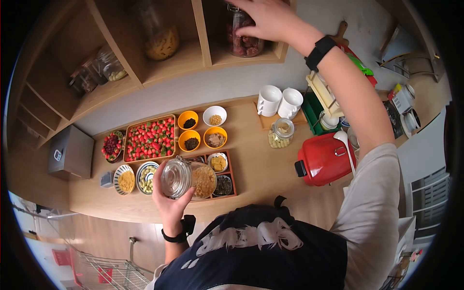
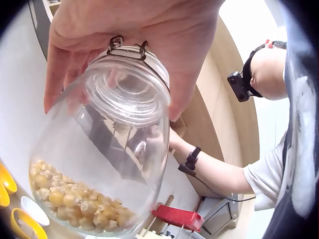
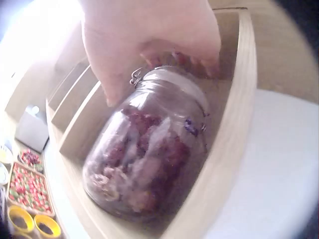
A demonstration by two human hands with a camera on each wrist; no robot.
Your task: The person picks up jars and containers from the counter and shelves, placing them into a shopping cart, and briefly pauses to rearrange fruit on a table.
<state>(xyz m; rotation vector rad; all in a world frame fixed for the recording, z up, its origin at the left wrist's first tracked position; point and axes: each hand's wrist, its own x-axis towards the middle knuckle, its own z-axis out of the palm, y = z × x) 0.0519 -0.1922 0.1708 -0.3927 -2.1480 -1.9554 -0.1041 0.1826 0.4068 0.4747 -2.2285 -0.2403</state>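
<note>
A clip-top glass jar (image 2: pixel 107 164), partly filled with round yellow chickpea-like pieces, is gripped by the lid in my left hand (image 1: pixel 170 205). It is held tilted over the counter's front, its lid turned toward my left. My right hand (image 1: pixel 280 20) reaches up into a shelf compartment and holds the top of another clip-top glass jar (image 3: pixel 144 154). Dark red dried pieces fill much of that jar. In the right wrist view the thumb lies on one side of the lid, with the other fingers partly hidden behind it.
On the counter (image 1: pixel 251 169) stand a strawberry tray (image 1: pixel 151 140), yellow bowls (image 1: pixel 188 140), a divided wooden box (image 1: pixel 234 181), white mugs (image 1: pixel 269 100), a smaller glass jar (image 1: pixel 280 135) and a red appliance (image 1: pixel 324 159). Wooden shelf dividers (image 1: pixel 202 34) flank the right hand's compartment. A wire cart (image 1: pixel 106 268) stands below.
</note>
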